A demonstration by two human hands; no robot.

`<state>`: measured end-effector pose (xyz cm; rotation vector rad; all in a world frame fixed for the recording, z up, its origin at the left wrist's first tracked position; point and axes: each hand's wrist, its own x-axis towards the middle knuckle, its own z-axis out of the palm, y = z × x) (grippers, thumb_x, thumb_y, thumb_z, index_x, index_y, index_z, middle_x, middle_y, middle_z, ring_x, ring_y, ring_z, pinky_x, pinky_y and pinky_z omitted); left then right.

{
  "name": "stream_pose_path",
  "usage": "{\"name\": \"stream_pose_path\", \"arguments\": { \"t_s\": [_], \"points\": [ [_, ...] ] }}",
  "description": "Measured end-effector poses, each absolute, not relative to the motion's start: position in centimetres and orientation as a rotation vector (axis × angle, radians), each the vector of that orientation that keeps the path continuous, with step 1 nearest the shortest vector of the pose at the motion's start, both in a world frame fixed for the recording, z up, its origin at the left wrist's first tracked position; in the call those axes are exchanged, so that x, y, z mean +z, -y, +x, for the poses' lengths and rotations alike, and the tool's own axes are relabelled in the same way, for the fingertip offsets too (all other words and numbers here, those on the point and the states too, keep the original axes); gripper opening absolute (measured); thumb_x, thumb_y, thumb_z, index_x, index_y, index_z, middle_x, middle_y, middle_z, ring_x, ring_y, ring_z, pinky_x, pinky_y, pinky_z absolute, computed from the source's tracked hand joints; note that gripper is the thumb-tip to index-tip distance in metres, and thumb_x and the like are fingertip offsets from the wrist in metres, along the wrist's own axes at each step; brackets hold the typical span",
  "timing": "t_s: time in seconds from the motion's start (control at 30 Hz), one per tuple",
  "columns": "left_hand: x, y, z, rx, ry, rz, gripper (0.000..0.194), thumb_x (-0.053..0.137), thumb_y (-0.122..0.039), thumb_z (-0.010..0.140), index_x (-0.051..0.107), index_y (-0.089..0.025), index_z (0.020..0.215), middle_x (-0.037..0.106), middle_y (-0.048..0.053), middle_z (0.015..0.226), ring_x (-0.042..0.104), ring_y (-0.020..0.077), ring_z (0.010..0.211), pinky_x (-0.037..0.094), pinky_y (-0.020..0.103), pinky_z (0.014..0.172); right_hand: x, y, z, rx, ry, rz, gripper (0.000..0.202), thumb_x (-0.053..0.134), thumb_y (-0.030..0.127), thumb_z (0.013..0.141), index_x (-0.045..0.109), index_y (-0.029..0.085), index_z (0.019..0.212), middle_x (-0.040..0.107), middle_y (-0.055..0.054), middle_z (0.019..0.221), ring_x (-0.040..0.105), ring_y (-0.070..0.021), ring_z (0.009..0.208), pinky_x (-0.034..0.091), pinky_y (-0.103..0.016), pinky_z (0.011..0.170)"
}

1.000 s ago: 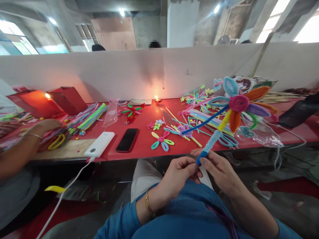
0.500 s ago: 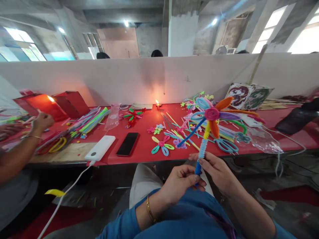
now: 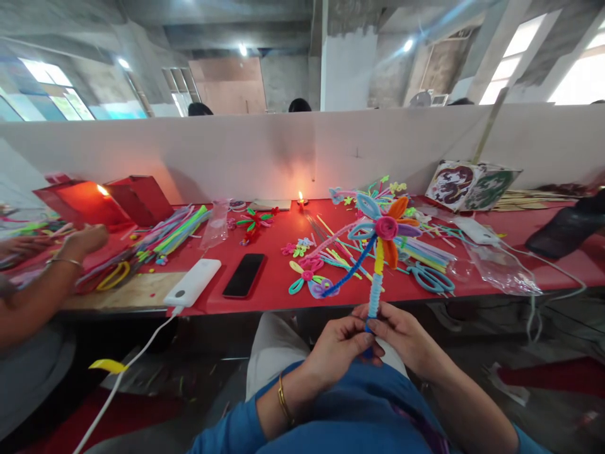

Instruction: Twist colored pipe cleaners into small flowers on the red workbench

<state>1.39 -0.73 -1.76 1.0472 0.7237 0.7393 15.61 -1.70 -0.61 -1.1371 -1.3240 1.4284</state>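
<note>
A pipe-cleaner flower (image 3: 386,228) stands upright before me, with a pink coiled centre and blue, orange and purple looped petals. Its wrapped stem (image 3: 375,293) goes from yellow through light blue to dark blue at the bottom. My left hand (image 3: 341,347) pinches the dark blue lower end, wearing a gold bracelet. Just above, my right hand (image 3: 401,331) grips the stem with thumb and fingers. A dark blue side stalk with a purple flower tip (image 3: 324,288) reaches left, overlapping a small multicoloured flower (image 3: 297,284) on the table.
On the red table (image 3: 278,293) lie a phone (image 3: 244,275), a white power bank (image 3: 193,282), blue-handled scissors (image 3: 430,279) and bundled pipe cleaners (image 3: 177,230). A lit candle (image 3: 301,202) burns near the partition. At left, a co-worker's hand (image 3: 87,243) is beside another flame.
The flower has turned and shifted slightly left and down, its side stalk swinging left over the small table flower. Both hands keep hold of the stem. The co-worker's hand has lowered.
</note>
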Motion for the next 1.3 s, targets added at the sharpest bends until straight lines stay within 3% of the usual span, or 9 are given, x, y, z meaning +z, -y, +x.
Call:
{"name": "stream_pose_path", "arguments": {
  "t_s": [0.2,0.37,0.57,0.67,0.9,1.03,1.2,1.3],
  "points": [
    [-2.0,0.8,1.4,0.636,-0.725,1.08,0.032,0.063,-0.044,0.067,0.055,-0.013,0.069,0.062,0.002,0.061,0.056,0.0117,0.055,0.038,0.025,0.057,0.0,1.2,16.2,1.185,1.249,-1.225,0.024,0.057,0.04,0.077,0.062,0.017,0.082,0.065,-0.004,0.074,0.059,-0.0141,0.061,0.047,-0.025,0.054],
    [-1.9,0.9,1.6,0.682,-0.7,1.045,0.036,0.066,-0.045,0.065,0.055,-0.013,0.078,0.063,0.002,0.065,0.056,0.012,0.057,0.037,0.025,0.056,0.2,1.4,16.3,1.177,1.196,-1.206,0.022,0.061,0.039,0.074,0.062,0.016,0.077,0.067,-0.004,0.07,0.06,-0.0149,0.063,0.048,-0.027,0.06],
    [-1.5,0.9,1.6,0.727,-0.707,0.986,0.037,0.068,-0.046,0.062,0.054,-0.013,0.07,0.061,0.001,0.061,0.055,0.0112,0.055,0.04,0.026,0.059,0.2,1.6,15.9,1.255,1.092,-1.165,0.023,0.063,0.039,0.072,0.061,0.016,0.077,0.066,-0.003,0.067,0.058,-0.014,0.053,0.047,-0.027,0.051],
    [-1.7,0.9,1.7,0.693,-0.711,0.974,0.038,0.069,-0.046,0.06,0.054,-0.013,0.071,0.061,0.001,0.06,0.056,0.0116,0.055,0.039,0.025,0.057,0.2,1.5,16.2,1.173,1.069,-1.167,0.023,0.064,0.039,0.071,0.062,0.016,0.077,0.067,-0.005,0.07,0.061,-0.0166,0.063,0.048,-0.028,0.058],
    [-1.5,1.1,1.8,0.721,-0.708,0.936,0.034,0.07,-0.042,0.06,0.056,-0.013,0.07,0.06,0.0,0.06,0.055,0.0111,0.056,0.041,0.026,0.059,0.2,1.6,16.2,1.109,1.143,-1.195,0.022,0.063,0.04,0.072,0.061,0.018,0.076,0.068,-0.003,0.07,0.061,-0.0167,0.064,0.047,-0.028,0.061],
    [-1.2,1.1,1.7,0.747,-0.694,0.898,0.034,0.071,-0.042,0.06,0.055,-0.013,0.067,0.06,0.0,0.059,0.056,0.0111,0.055,0.041,0.026,0.059,0.1,1.9,15.8,1.218,1.106,-1.18,0.022,0.062,0.039,0.073,0.06,0.017,0.077,0.067,-0.003,0.069,0.059,-0.0152,0.055,0.046,-0.028,0.051],
    [-1.8,1.1,1.3,0.75,-0.684,0.907,0.04,0.071,-0.042,0.059,0.06,-0.012,0.083,0.063,0.002,0.069,0.058,0.0114,0.06,0.04,0.024,0.059,-0.4,1.5,16.7,1.131,1.047,-1.166,0.021,0.066,0.04,0.07,0.062,0.019,0.074,0.067,-0.003,0.068,0.061,-0.0165,0.063,0.048,-0.028,0.059],
    [-2.3,1.2,1.2,0.68,-0.691,0.964,0.037,0.072,-0.04,0.058,0.06,-0.012,0.08,0.063,0.002,0.067,0.057,0.0113,0.06,0.039,0.024,0.058,-0.9,1.0,17.7,1.09,1.038,-1.142,0.02,0.065,0.04,0.071,0.064,0.02,0.075,0.068,-0.003,0.069,0.062,-0.0173,0.064,0.048,-0.028,0.058]
  ]
}}
